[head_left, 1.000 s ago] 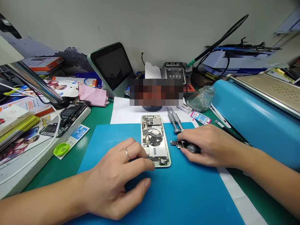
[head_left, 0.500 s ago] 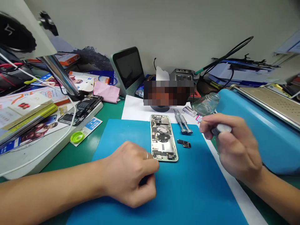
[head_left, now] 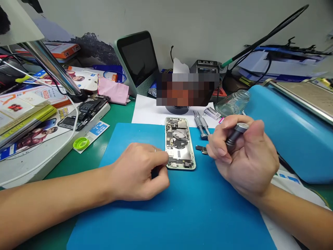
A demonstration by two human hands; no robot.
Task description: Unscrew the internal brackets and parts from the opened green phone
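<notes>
An opened phone (head_left: 179, 144) lies face up on the blue mat, its inner parts and metal plates showing. My left hand (head_left: 143, 170) is curled at the phone's lower left edge, index finger at the frame; whether anything sits inside the fingers is hidden. Held up to the right of the phone, my right hand (head_left: 241, 152) is closed around a grey screwdriver (head_left: 235, 136); its tip does not show. Just right of the phone lies a small dark phone part (head_left: 201, 149), partly covered by my right fingers. Behind it two grey screwdrivers (head_left: 201, 125) lie side by side.
A glass jar (head_left: 234, 102) and a blue case (head_left: 288, 139) stand on the right. At the left are another opened phone (head_left: 85, 113), a green round lid (head_left: 81, 143), boxes and a white cable. A screen (head_left: 137, 59) stands at the back.
My right hand has moved left and turned its palm upward, with the screwdriver in it, partly covering the small phone part. My left hand stays by the phone. The camera view has shifted.
</notes>
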